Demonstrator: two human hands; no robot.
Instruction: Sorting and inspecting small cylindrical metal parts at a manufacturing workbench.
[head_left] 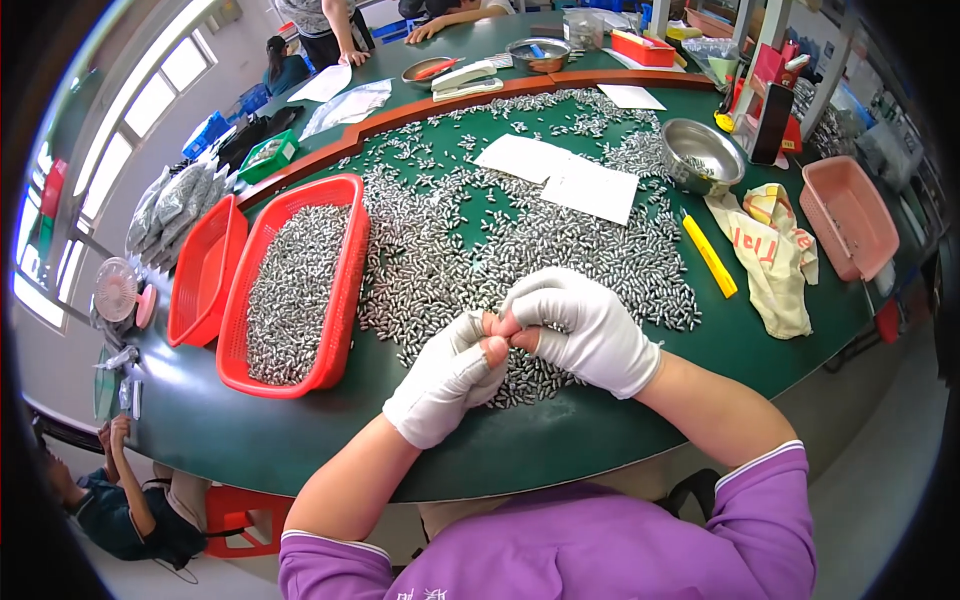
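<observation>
Fingers (495, 349) together, silvery pieces (420, 290) beneath, beyond

Pieces (430, 290): small, silvery, elongated, shiny; very many, loose, lying at all angles. Broad spread right of the red basket (342, 300), mostly dense, thinner past its far end. More heaped inside the basket.

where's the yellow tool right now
In the head view, the yellow tool lies on the green table, beyond and to the right of the gloved right hand, between the spread of small metal pieces and the cream cloth.
</observation>
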